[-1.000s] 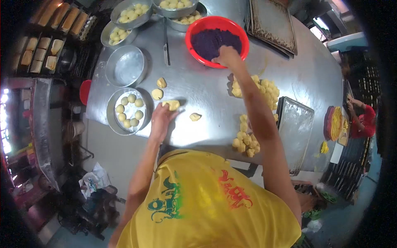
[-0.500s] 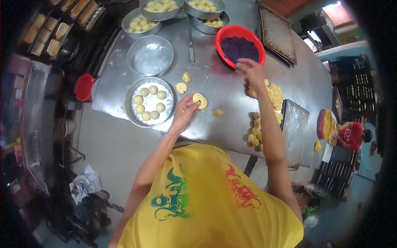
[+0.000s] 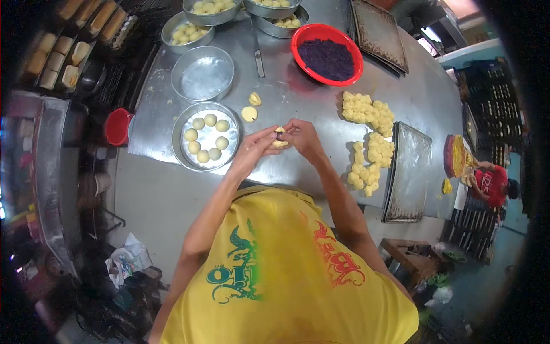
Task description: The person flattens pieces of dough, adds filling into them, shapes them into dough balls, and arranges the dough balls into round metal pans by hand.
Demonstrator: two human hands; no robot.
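Over the table's near edge, my left hand [image 3: 253,152] holds a flattened piece of yellow dough [image 3: 280,144] in closed fingers. My right hand [image 3: 303,139] meets it from the other side, fingers pinched at the dough, with a dark purple filling [image 3: 279,136] showing between them. The fingers partly hide both. Just left of my left hand is a round metal pan [image 3: 179,150] with a ring of several dough balls. Two small dough pieces, one a flat disc [image 3: 249,114], lie beyond my hands. A red basin [image 3: 295,59] of purple filling stands farther back.
Clusters of yellow dough pieces [image 3: 372,150] lie to the right, beside a flat baking tray [image 3: 410,172]. A bare pan [image 3: 203,73] and stacked pans of dough balls [image 3: 212,17] stand back left, near a metal scraper [image 3: 259,63]. A person in red [image 3: 491,186] is at far right.
My right hand has come from the red basin down to the dough in my left hand. Purple filling now shows at the dough. The loose bit of dough right of my left hand is no longer visible.
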